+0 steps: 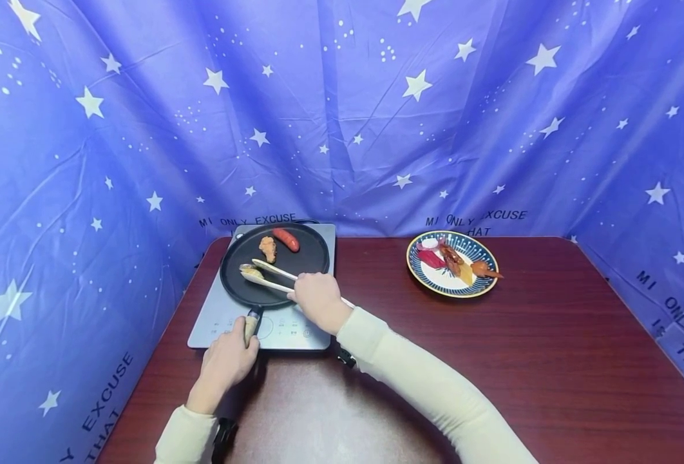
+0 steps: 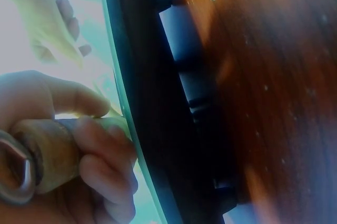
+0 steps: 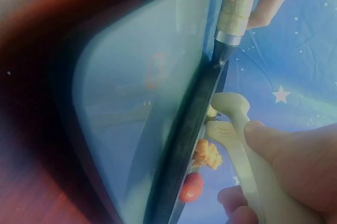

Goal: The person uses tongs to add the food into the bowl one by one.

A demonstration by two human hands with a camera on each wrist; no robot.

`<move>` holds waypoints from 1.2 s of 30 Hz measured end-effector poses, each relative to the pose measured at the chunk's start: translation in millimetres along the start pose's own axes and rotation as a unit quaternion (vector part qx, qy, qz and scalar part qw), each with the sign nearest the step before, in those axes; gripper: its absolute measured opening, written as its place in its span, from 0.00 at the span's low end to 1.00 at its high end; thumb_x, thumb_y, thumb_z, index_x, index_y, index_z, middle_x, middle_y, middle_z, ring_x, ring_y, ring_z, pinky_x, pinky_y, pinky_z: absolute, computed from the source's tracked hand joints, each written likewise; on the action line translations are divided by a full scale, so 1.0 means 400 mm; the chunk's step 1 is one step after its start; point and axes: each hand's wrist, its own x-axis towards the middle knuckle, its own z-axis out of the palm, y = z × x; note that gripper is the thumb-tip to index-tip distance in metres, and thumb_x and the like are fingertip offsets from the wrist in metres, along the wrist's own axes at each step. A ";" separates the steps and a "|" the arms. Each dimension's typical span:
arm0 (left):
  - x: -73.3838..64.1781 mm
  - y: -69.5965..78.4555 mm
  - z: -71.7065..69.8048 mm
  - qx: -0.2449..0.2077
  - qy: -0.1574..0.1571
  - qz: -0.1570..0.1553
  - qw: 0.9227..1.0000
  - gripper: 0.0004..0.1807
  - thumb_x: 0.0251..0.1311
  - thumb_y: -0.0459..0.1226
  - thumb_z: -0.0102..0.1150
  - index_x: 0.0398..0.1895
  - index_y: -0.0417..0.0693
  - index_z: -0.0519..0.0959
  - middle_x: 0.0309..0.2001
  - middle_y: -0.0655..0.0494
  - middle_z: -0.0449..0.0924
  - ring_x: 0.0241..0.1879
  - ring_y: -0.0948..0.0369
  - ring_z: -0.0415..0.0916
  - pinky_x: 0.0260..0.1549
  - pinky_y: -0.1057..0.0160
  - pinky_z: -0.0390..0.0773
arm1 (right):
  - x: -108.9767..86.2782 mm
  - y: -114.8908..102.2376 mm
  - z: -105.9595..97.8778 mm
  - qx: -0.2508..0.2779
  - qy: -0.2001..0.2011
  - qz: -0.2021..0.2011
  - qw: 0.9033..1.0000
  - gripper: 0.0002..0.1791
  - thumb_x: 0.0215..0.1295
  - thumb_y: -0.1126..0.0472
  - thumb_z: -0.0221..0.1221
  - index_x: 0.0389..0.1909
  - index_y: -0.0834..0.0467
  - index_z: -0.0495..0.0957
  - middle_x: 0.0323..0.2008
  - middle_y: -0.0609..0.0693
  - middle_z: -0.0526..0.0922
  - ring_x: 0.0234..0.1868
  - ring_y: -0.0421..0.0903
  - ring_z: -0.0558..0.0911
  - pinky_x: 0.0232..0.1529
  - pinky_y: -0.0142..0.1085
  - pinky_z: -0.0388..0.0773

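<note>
A black frying pan [image 1: 284,287] sits on a flat induction cooktop [image 1: 205,328]. My left hand [image 1: 230,354] grips its wooden handle [image 2: 55,153], fingers wrapped round it. In my right hand [image 1: 321,301] I hold cream-coloured tongs [image 3: 258,169], reaching over the pan from the right. At their tips lies a small yellowish food piece [image 1: 252,271], partly covered by the tongs. A browned drumstick-shaped piece [image 1: 268,249] and a red sausage [image 1: 286,240] lie farther back in the pan.
To the right, a blue-patterned plate [image 1: 442,287] with a yellow rim holds several food pieces, one sticking out over its right edge. The dark red wooden table [image 1: 527,367] backs onto a blue starry curtain [image 1: 371,96], which also hangs along both sides.
</note>
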 end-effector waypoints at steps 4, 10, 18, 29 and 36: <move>0.002 0.000 -0.001 0.000 0.000 0.000 1.000 0.20 0.59 0.43 0.49 0.51 0.41 0.66 0.24 0.40 0.75 0.22 0.45 0.74 0.20 0.48 0.69 | -0.004 0.006 -0.011 0.013 -0.010 0.009 1.000 0.23 0.63 0.40 0.55 0.28 0.57 0.79 0.23 0.49 0.80 0.25 0.48 0.82 0.21 0.40 0.75; 0.004 0.001 -0.005 0.003 0.002 0.001 1.000 0.20 0.59 0.43 0.49 0.51 0.40 0.66 0.24 0.39 0.75 0.23 0.44 0.75 0.21 0.48 0.69 | -0.001 0.010 -0.018 0.023 -0.020 0.010 0.999 0.22 0.63 0.41 0.56 0.29 0.57 0.80 0.24 0.50 0.81 0.25 0.48 0.82 0.21 0.40 0.75; 0.002 0.001 0.000 -0.004 0.002 0.003 1.000 0.19 0.59 0.42 0.49 0.50 0.41 0.66 0.24 0.40 0.75 0.22 0.45 0.74 0.20 0.48 0.69 | 0.023 0.001 -0.002 0.033 -0.039 0.024 0.998 0.22 0.63 0.40 0.55 0.29 0.56 0.81 0.25 0.49 0.82 0.26 0.48 0.82 0.23 0.40 0.75; -0.001 -0.002 0.003 -0.003 -0.004 -0.003 1.000 0.20 0.59 0.43 0.49 0.50 0.41 0.66 0.24 0.40 0.75 0.22 0.46 0.74 0.20 0.48 0.69 | 0.000 0.033 -0.029 0.019 0.002 0.015 1.000 0.27 0.64 0.36 0.50 0.32 0.59 0.76 0.21 0.50 0.77 0.22 0.47 0.80 0.20 0.40 0.74; -0.001 -0.002 0.000 -0.002 -0.003 -0.001 1.000 0.21 0.59 0.43 0.49 0.52 0.41 0.66 0.24 0.41 0.75 0.21 0.47 0.73 0.20 0.49 0.69 | -0.047 0.135 -0.052 0.029 0.070 0.034 0.997 0.28 0.62 0.36 0.53 0.28 0.60 0.75 0.15 0.52 0.72 0.16 0.51 0.76 0.16 0.42 0.71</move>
